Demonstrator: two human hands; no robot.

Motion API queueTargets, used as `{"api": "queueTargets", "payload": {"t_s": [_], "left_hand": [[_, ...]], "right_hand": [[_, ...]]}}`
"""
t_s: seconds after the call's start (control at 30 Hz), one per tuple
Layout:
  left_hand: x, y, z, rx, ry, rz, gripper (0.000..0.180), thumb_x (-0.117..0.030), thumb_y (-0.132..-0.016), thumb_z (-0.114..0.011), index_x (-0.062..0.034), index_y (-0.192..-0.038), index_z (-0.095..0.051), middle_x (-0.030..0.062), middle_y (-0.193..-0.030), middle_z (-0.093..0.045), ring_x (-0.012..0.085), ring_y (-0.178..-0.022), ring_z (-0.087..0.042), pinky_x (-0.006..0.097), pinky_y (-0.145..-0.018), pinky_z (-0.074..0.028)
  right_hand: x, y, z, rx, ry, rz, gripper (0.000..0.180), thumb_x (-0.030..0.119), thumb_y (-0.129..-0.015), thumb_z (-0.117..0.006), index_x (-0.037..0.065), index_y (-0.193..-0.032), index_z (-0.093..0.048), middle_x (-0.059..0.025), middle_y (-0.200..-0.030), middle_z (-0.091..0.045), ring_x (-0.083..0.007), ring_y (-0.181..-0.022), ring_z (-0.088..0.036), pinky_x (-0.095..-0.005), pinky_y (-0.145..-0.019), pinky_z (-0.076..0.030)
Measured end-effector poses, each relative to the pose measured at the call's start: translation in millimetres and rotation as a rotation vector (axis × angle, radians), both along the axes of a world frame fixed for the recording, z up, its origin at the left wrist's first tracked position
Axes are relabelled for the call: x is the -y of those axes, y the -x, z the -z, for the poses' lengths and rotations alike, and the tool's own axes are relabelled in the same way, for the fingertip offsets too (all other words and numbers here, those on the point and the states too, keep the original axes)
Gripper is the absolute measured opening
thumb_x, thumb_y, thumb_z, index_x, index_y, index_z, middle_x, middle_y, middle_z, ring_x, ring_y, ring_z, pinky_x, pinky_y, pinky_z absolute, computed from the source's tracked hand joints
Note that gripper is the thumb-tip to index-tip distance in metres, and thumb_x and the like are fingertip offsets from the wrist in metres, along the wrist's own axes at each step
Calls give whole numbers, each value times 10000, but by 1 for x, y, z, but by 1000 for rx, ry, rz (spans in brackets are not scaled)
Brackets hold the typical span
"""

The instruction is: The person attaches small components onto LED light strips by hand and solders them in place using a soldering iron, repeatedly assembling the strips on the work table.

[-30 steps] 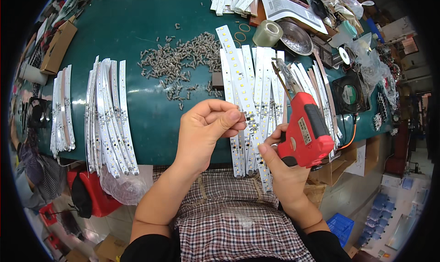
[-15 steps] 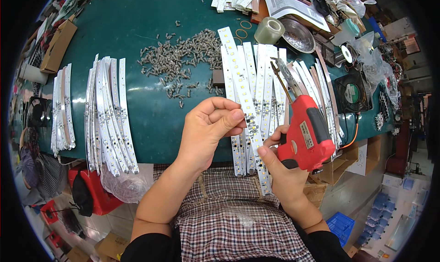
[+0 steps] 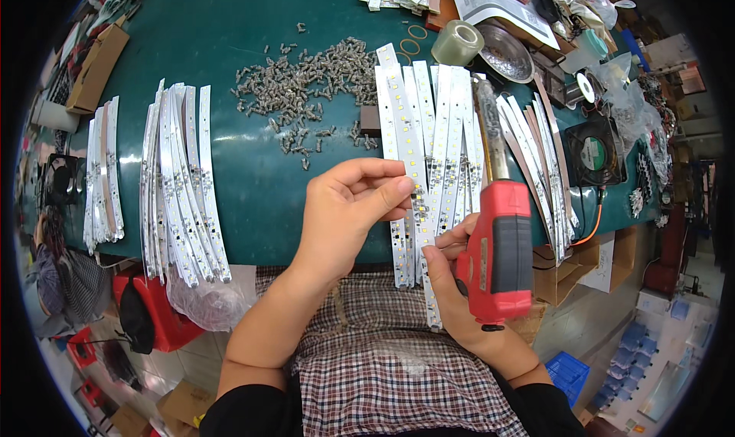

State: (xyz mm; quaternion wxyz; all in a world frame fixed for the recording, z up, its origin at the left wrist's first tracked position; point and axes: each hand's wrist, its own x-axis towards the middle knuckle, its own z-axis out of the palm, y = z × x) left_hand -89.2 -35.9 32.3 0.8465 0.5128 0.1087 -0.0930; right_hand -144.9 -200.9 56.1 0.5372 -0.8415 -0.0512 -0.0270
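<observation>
My left hand (image 3: 337, 215) pinches a long white LED strip board (image 3: 411, 146) near its middle, thumb against fingers. The strip slants down toward my apron, with small yellow chips along it and dark components under my fingertips. My right hand (image 3: 463, 303) holds a red and black soldering gun (image 3: 501, 261), and its thumb and fingers also steady the strip's lower part. The gun's metal tip points away from me, apart from the strip. Beneath lies a bundle of similar LED strips (image 3: 452, 123). Part of my right hand's grip is hidden behind the gun.
A pile of small metal-and-glass parts (image 3: 306, 81) lies on the green table (image 3: 260, 207). More strip bundles (image 3: 184, 177) lie to the left. A tape roll (image 3: 458, 43), a metal bowl (image 3: 505, 53) and a small black fan (image 3: 593, 154) are at the right.
The soldering gun has turned from leaning left to pointing nearly straight away, and its tip has moved right, off the strip. The strip has tilted slightly; my left hand keeps its pinch.
</observation>
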Motion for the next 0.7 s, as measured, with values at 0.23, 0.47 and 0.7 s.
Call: {"api": "queueTargets", "payload": {"t_s": [0.23, 0.47, 0.7], "left_hand": [[-35, -18, 13, -39, -379, 7, 219, -54, -858, -686, 61, -1038, -639, 94, -876, -695, 108, -745, -662, 206, -650, -543], [-26, -23, 22, -51, -599, 22, 247, -66, -843, -699, 38, -1044, -600, 89, -849, -682, 115, -729, -657, 219, -619, -528], [-28, -17, 18, 237, -1015, 19, 250, -26, -797, -682, -49, -1041, -631, 46, -934, -670, 65, -589, -582, 215, -566, -449]], "right_hand": [[8, 3, -32, -159, 18, 52, 307, -29, -870, -628, 3, -1091, -417, -63, -874, -588, -78, -710, -597, -201, -582, -460], [28, 13, -36, -253, 23, -43, 290, 16, -919, -580, 27, -1145, -398, -57, -899, -569, -100, -797, -582, -253, -723, -477], [43, 28, -31, -480, -47, -110, 242, 35, -879, -645, 22, -1098, -542, -86, -935, -584, -181, -835, -599, -323, -714, -477]]}}
